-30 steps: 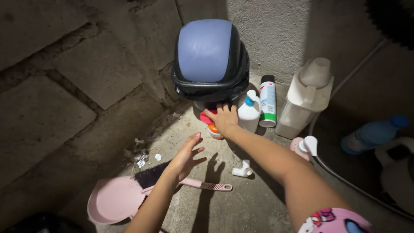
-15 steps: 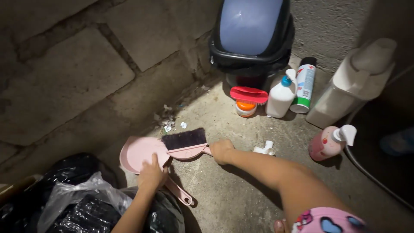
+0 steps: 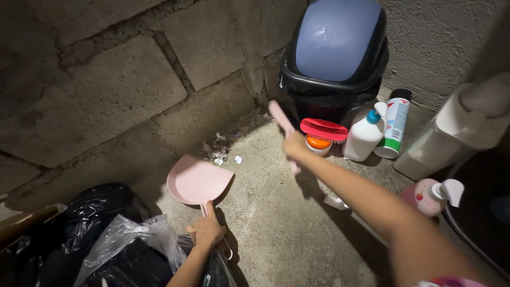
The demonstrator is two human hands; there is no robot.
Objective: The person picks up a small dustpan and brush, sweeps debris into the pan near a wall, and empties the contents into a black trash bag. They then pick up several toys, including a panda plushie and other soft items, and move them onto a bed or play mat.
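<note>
Two hands busy: lower centre, my left hand (image 3: 207,231) grips the flat pink plastic dustpan's (image 3: 197,182) handle on the concrete floor (image 3: 276,223); centre frame, my right hand (image 3: 295,144) fists the pink brush handle (image 3: 280,120), raised beside the black bin (image 3: 332,58).

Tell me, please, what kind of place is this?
Probably a utility or washing corner of a home: bare block wall and concrete floor, a swing-lid bin, cleaning bottles, a pink dustpan.
</note>
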